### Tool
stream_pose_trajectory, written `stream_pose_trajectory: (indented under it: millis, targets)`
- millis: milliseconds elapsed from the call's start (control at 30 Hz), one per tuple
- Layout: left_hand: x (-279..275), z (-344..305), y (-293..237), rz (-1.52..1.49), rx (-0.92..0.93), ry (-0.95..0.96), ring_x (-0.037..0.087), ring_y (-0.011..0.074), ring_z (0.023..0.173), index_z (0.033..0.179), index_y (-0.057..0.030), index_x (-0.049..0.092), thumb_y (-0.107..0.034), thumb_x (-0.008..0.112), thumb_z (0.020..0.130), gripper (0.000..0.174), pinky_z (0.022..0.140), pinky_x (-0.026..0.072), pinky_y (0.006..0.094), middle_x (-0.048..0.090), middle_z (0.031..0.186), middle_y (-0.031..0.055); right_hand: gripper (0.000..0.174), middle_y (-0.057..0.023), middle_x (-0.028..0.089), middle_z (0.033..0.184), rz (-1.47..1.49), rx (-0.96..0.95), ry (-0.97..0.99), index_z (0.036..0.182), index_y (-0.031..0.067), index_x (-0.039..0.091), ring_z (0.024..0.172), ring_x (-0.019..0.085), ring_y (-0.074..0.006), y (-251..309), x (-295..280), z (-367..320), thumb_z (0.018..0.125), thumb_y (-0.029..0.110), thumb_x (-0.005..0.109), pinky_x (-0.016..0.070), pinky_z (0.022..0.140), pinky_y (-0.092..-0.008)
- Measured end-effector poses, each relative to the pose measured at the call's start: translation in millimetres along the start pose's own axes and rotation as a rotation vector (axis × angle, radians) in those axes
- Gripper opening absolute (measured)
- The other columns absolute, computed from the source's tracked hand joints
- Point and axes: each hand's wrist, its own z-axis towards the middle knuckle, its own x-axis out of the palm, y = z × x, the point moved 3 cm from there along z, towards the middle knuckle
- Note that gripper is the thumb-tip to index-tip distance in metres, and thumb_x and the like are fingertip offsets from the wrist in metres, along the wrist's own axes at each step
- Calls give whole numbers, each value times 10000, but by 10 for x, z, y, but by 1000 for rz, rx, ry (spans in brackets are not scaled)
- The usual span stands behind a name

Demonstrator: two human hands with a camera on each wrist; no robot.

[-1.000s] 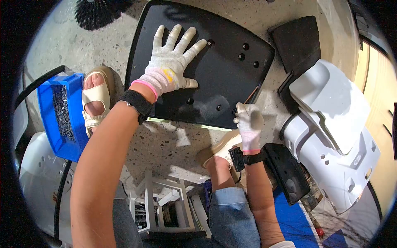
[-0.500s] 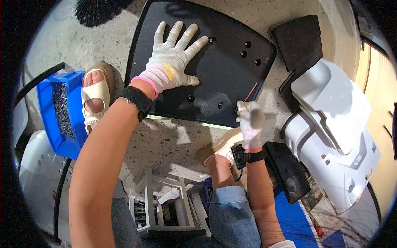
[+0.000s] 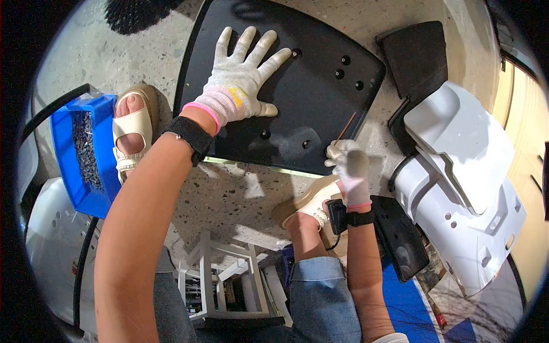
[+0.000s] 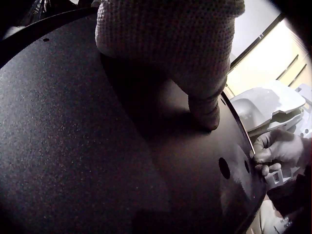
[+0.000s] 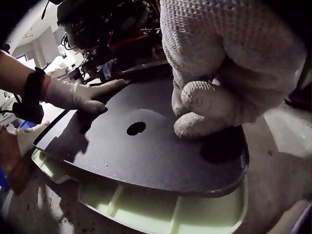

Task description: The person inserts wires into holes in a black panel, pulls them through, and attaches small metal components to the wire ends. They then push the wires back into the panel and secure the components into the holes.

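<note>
My left hand, in a whitish knit glove with a pink cuff, rests spread flat on a large black panel with several round holes. In the left wrist view its thumb presses the panel's dark surface. At the panel's near right corner, my gloved right hand has curled fingers, pinching a thin reddish-brown rod that slants away over the panel's edge. The right wrist view shows these fingers close over the panel; the rod is hidden there. A pale green ribbed part lies under the panel.
A blue bin of small dark pieces stands at left beside a sandalled foot. White molded shells and black pads lie at right. A white stool frame is near the legs, a black brush at far left.
My right hand has shifted slightly right at the panel's corner, and the thin rod now shows more fully above its fingers. The left hand stays spread on the panel.
</note>
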Motion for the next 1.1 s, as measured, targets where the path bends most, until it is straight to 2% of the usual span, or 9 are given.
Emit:
stream_pose_trajectory:
  millis: [167, 300, 367, 467, 700, 767, 900, 1000, 1100]
  targets:
    - [-17, -2, -6, 2, 0, 0, 158, 296, 1338, 1385, -280, 237, -595, 674, 596, 956, 1066, 31, 524, 228, 1440, 70, 145, -48, 583, 669, -216, -210, -42, 781, 1, 591, 540, 522, -98, 54, -26, 12, 789, 141, 630, 401, 462, -239]
    - [5, 22, 14, -17, 52, -36, 170, 319, 1328, 1383, -264, 242, -570, 696, 567, 983, 1061, 48, 535, 226, 1437, 87, 155, -53, 579, 636, -246, -123, 32, 782, 5, 594, 532, 511, -107, -136, -39, 114, 783, 153, 641, 406, 477, -255]
    - [25, 28, 24, -46, 89, -62, 177, 346, 1319, 1385, -247, 239, -544, 714, 545, 1009, 1055, 60, 547, 223, 1433, 106, 182, -55, 571, 618, -367, -239, 16, 776, -1, 589, 542, 509, -116, -217, -31, 145, 783, 169, 650, 411, 490, -259]
    - [40, 38, 29, -52, 109, -79, 175, 346, 1319, 1386, -247, 237, -537, 719, 540, 1015, 1057, 59, 545, 223, 1433, 105, 209, -72, 576, 620, -329, -206, -89, 767, -9, 587, 569, 530, -129, -80, 24, -39, 782, 189, 652, 427, 525, -275]
    - [-15, 43, 5, 7, 41, 9, 157, 283, 1341, 1379, -296, 240, -592, 687, 580, 962, 1072, 19, 515, 213, 1448, 64, 201, -106, 607, 686, -328, -208, -107, 815, -4, 580, 612, 577, -172, -174, 3, 94, 777, 182, 647, 453, 576, -309]
    - [5, 42, 18, 16, 32, 19, 158, 284, 1341, 1379, -298, 239, -596, 684, 580, 962, 1072, 19, 515, 213, 1448, 63, 188, -128, 603, 693, -293, -418, -310, 815, 0, 566, 619, 596, -247, -38, -42, 95, 772, 163, 648, 457, 568, -339]
    - [23, 37, 28, -47, 75, -53, 173, 344, 1321, 1384, -249, 240, -539, 717, 545, 1008, 1057, 62, 548, 225, 1431, 105, 142, -165, 560, 668, -525, -656, -311, 740, 21, 531, 627, 559, -354, 333, -16, 166, 775, 131, 614, 434, 571, -409]
    - [29, 34, 24, -45, 72, -49, 170, 346, 1322, 1386, -248, 237, -543, 713, 548, 1007, 1056, 61, 549, 220, 1433, 105, 132, -161, 557, 657, -686, -785, -383, 729, 30, 520, 641, 559, -349, 428, -3, 88, 780, 123, 598, 429, 578, -416]
    - [30, 29, 25, -41, 68, -52, 169, 347, 1323, 1386, -248, 235, -546, 713, 548, 1010, 1055, 63, 550, 218, 1434, 105, 110, -147, 558, 692, -631, -791, -354, 727, 41, 517, 661, 566, -335, 398, 77, 89, 797, 122, 542, 425, 580, -414]
